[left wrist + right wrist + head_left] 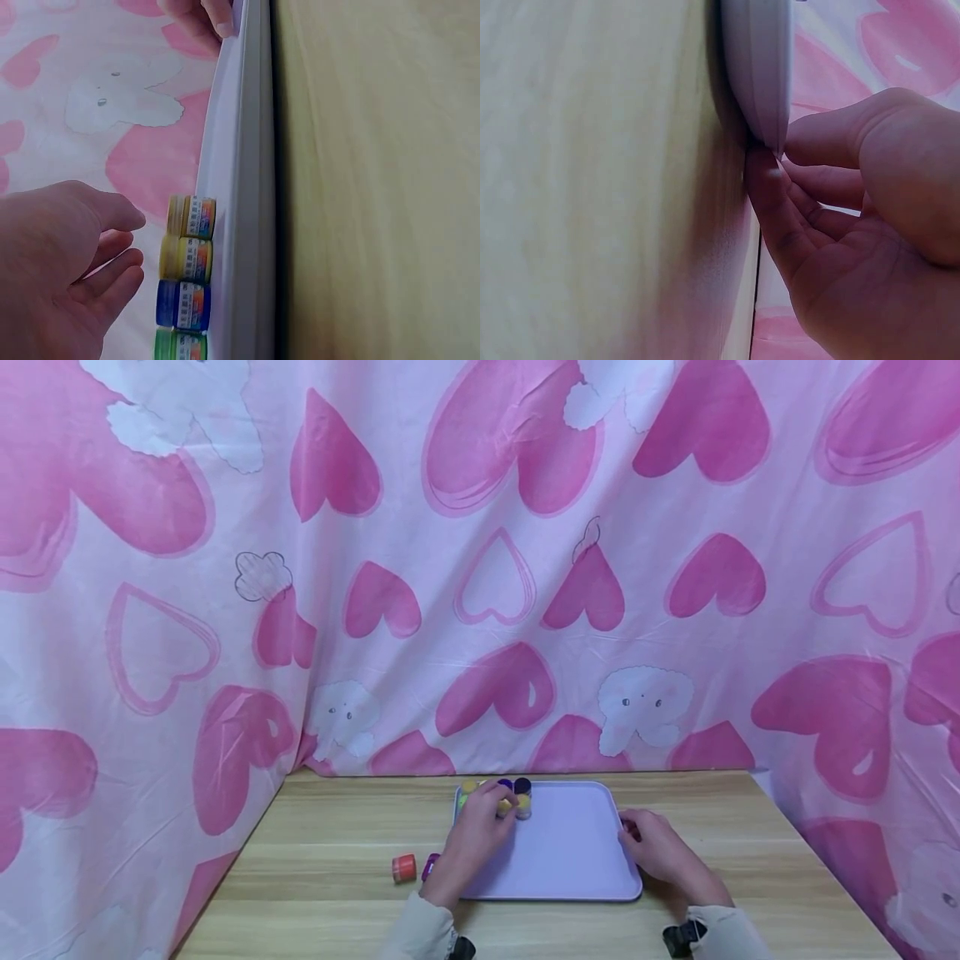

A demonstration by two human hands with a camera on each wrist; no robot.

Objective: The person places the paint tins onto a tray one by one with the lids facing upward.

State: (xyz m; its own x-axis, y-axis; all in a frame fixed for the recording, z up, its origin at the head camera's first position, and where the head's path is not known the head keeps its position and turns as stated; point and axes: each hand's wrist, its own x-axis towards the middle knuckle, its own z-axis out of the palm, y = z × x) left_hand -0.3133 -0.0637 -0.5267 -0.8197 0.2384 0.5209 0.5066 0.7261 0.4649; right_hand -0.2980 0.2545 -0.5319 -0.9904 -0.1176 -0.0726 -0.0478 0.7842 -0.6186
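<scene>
A pale lilac tray (570, 852) lies on the table, with several small lidded jars standing at its far left. My left hand (480, 827) hovers over these jars, partly hiding them. In the left wrist view its fingers are loosely bent, with a gap between them and the labelled jars: a yellow-orange jar (199, 217), a yellow jar (195, 259), a blue jar (193, 306) and a green jar (191, 346). A dark-lidded jar (522, 786) stands at the row's right end. My right hand (660, 843) pinches the tray's right rim between thumb and fingers.
A red jar (403, 868) lies on the wooden table (330, 860) left of the tray. Beside it is a purple jar (429, 865), partly hidden by my left wrist. A pink heart-patterned curtain (495, 568) hangs behind the table and along its sides.
</scene>
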